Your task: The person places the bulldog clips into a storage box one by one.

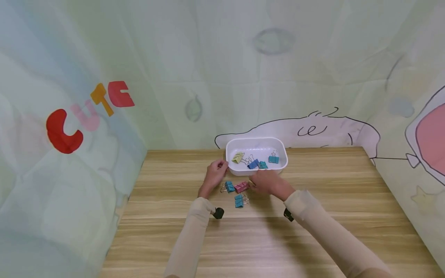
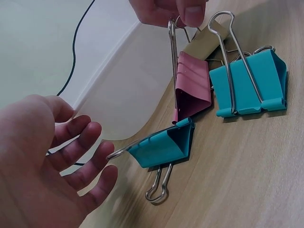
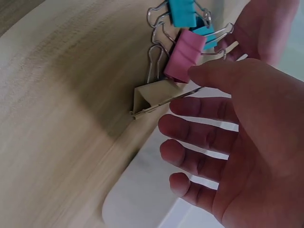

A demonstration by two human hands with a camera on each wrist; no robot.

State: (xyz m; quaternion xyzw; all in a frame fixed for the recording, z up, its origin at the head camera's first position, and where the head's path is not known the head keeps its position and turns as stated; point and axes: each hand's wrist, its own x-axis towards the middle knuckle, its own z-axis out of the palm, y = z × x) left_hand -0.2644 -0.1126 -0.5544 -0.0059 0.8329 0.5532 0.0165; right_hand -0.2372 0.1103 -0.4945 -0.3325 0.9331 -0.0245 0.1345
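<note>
My left hand is at the left front corner of a white plastic bin, thumb and forefinger pinching its rim. A teal binder clip lies by its lower fingers, one wire handle near them. My right hand is in front of the bin, thumb and forefinger apart on either side of a wire handle of a tan binder clip. That clip is mostly hidden in the head view. A pink binder clip lies between the hands, and another teal binder clip is nearer the body.
Inside the bin lie a yellow binder clip, a blue one and two teal ones, including one at the right. The wooden table meets a printed cloth backdrop behind the bin.
</note>
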